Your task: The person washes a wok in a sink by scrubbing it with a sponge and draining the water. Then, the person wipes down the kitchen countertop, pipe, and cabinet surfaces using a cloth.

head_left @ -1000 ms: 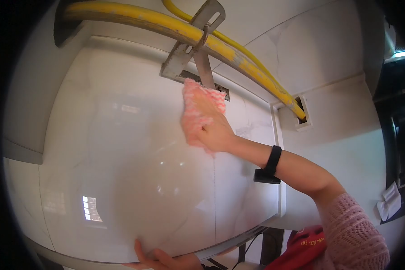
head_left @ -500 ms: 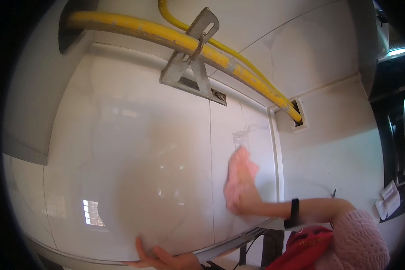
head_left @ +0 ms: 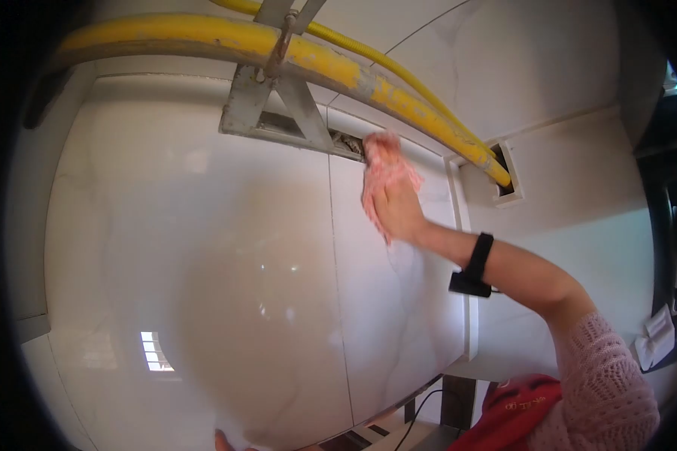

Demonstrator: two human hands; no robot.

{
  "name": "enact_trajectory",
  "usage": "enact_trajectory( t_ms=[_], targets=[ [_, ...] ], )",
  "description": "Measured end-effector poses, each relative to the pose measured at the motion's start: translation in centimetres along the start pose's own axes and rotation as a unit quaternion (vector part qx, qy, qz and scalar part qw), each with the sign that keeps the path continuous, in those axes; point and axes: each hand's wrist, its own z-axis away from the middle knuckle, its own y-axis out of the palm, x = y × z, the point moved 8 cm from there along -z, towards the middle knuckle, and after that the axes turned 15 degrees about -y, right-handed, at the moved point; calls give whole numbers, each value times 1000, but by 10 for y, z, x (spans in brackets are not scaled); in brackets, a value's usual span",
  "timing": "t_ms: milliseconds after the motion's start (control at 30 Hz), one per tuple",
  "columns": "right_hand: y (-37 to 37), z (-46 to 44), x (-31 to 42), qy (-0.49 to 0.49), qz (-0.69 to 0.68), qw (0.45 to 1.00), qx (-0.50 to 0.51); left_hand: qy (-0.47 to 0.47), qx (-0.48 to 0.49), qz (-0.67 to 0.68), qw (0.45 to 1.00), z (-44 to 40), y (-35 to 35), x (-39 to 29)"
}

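Glossy tile (head_left: 263, 225) backs the cloth (head_left: 376, 182), gripped bunched under the right hand (head_left: 402, 212) just beside the rough slot (head_left: 347, 143), whose edge could snag it; the mostly cropped left hand's (head_left: 222, 440) grip cannot be told.

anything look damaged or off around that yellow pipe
Yes. The yellow pipe has scuffed, patchy paint with grey showing, so it looks worn. Beside the metal bracket, a rough open slot interrupts the smooth white tiles, near the pink cloth in the right hand.
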Motion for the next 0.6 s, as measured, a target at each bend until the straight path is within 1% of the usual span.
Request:
enact_trajectory(
  t_ms=[67,133,200,233,267,333,367,400,433,467,533,600],
  targets=[
    [-11,-22,-4,-18,14,999,-24,-10,-5,8,1000,-1,2,-5],
    [-3,-31,-15,1,45,996,72,-12,-11,41,999,1,0,-5],
    [-4,-27,-8,1,33,997,66,8,21,-16,1000,1,-2,-3],
    [-8,-21,5,-10,6,1000,11,18,35,-43,998,0,-3,-1],
    [-15,-14,18,-23,-20,999,-44,16,42,-37,998,-1,-4,3],
    [-19,7,48,-96,7,995,-12,12,57,-24,998,2,-2,12],
    [-19,23,65,-131,20,991,5,-9,41,22,999,2,-4,14],
    [-27,39,79,-112,-2,993,-38,-28,24,69,997,3,-4,15],
    [-22,68,86,-54,-65,995,-58,-48,7,116,992,4,-4,18],
    [-16,98,92,3,-126,988,-86,-16,13,116,993,7,-4,17],
    [0,157,101,98,-207,972,-45,49,23,117,992,12,-3,14],
    [-14,194,138,95,-171,979,47,75,24,63,995,9,-5,6]
  ],
)
